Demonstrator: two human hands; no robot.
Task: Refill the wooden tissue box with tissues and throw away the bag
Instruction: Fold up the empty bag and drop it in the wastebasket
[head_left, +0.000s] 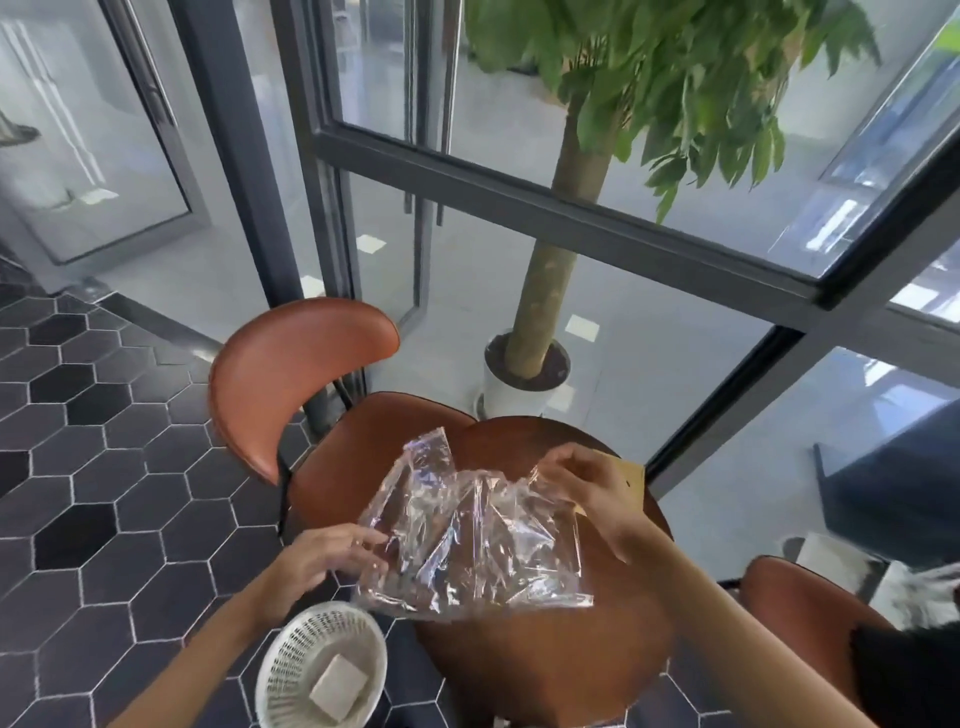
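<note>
1. Above the round table (545, 675), our right hand (582, 488) pinched the clear plastic bag (467, 545) by its top edge, so it hung open and slack.
2. Our left hand (322, 561) pinched its near-left edge, likely to gather it.
3. The wooden tissue box (631, 480) sat on the table behind our right hand.
4. The white basket (291, 654) stood on the floor left of the table, seemingly the bag's destination.

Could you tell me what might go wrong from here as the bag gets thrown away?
1. The plastic bag is light and spread wide between the left hand and right hand; uncrumpled, it could miss the small white basket or spring back out.
2. The right hand is close to the wooden box near the round table's far edge and might nudge it.
</note>
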